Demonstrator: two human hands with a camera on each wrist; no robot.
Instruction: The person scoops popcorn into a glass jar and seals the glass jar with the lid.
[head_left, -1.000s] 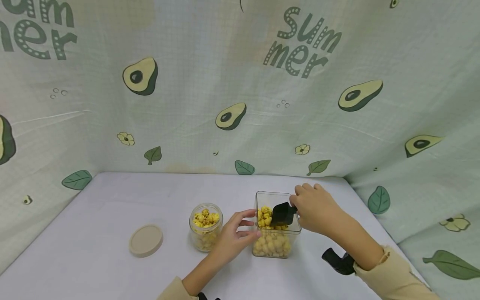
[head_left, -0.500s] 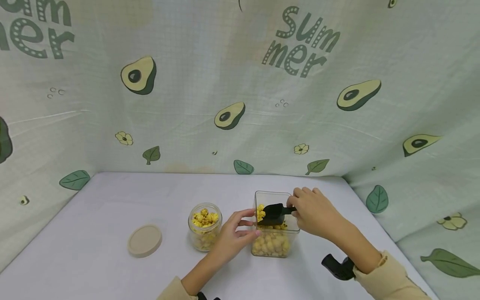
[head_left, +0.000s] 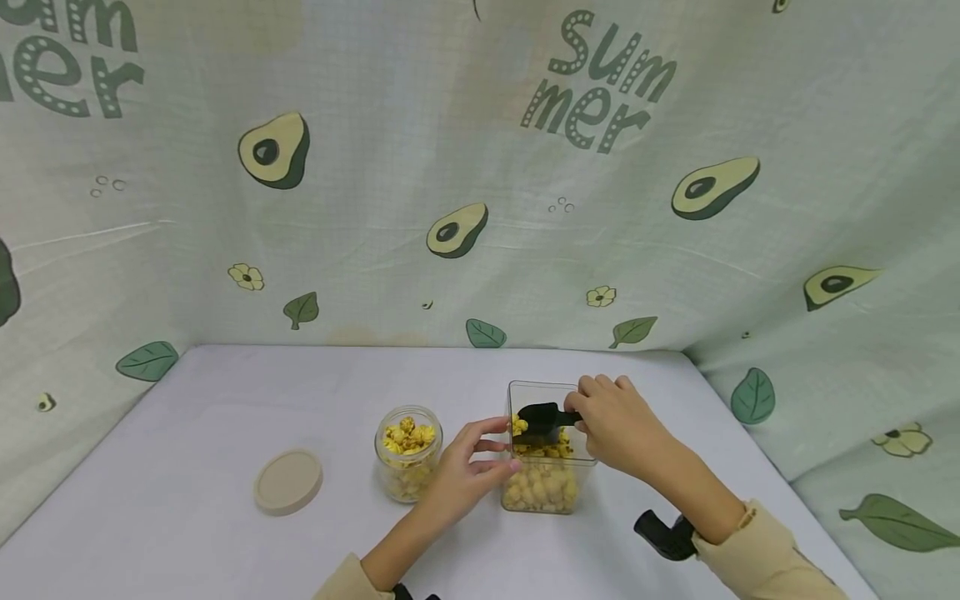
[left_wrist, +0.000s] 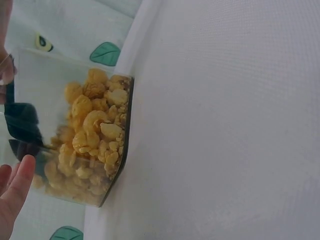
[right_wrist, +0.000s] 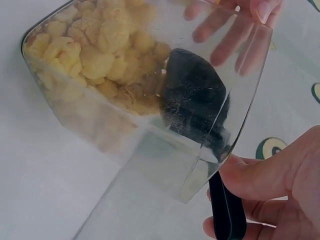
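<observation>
In the head view a clear square container [head_left: 546, 393], partly filled with yellow popcorn [head_left: 542, 493], stands upright on the white table. My right hand [head_left: 617, 423] grips the handle of a black scoop [head_left: 536, 421], whose bowl is inside the container above the popcorn. The right wrist view shows the thumb and fingers around that handle [right_wrist: 227, 210] at the rim. My left hand [head_left: 471, 467] rests its extended fingers against the container's left side, with the thumb near the front corner. Some popcorn shows at the scoop's left edge; how much it holds is unclear.
An open glass jar [head_left: 392, 482] with popcorn stands left of the left hand. A round beige lid [head_left: 288, 482] lies further left. Behind the white table [head_left: 225, 417] hangs a pale cloth [head_left: 360, 167] printed with avocados.
My right hand has shifted left and tilted the scoop from pointing down to nearly level, moving its bowl toward the container's left wall. The left hand keeps its place on the container.
</observation>
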